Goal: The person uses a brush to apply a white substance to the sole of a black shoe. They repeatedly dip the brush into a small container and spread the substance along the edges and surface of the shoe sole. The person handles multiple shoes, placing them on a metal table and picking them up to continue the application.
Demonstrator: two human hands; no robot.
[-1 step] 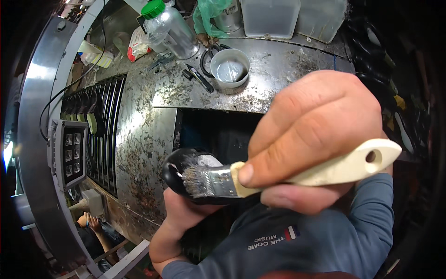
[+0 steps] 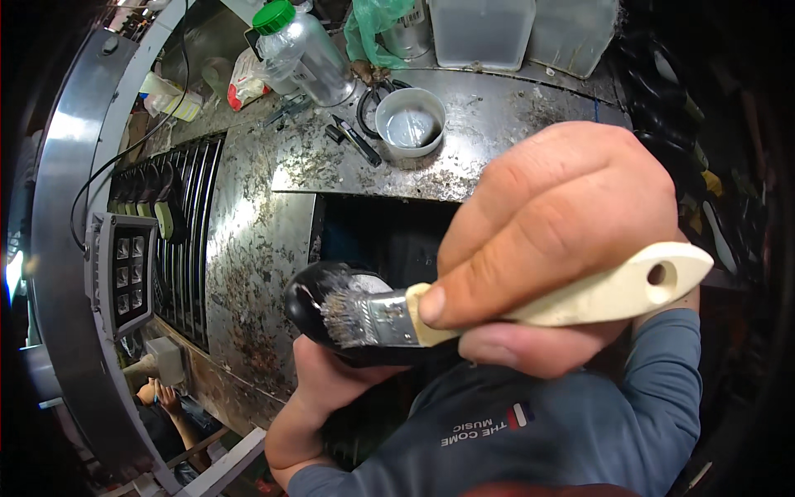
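My right hand is closed around the cream handle of a flat brush, thumb pressed near the metal band. The brush's worn, greyish bristles rest on a glossy black shoe. Wet-looking streaks show on its rounded toe, and a pale patch shows beside the bristles. My left hand holds the shoe from below; its fingers are mostly hidden behind it. On the bench beyond, a white plastic tub contains a whitish, glossy substance.
A stained metal bench has a dark opening in front of me. Near the tub lie a marker and black-handled scissors. A green-capped bottle stands behind. Left are a lamp and a slatted rack; another person's hand shows lower left.
Both hands, with the brush and the shoe, have shifted slightly left. The bristles still touch the shoe.
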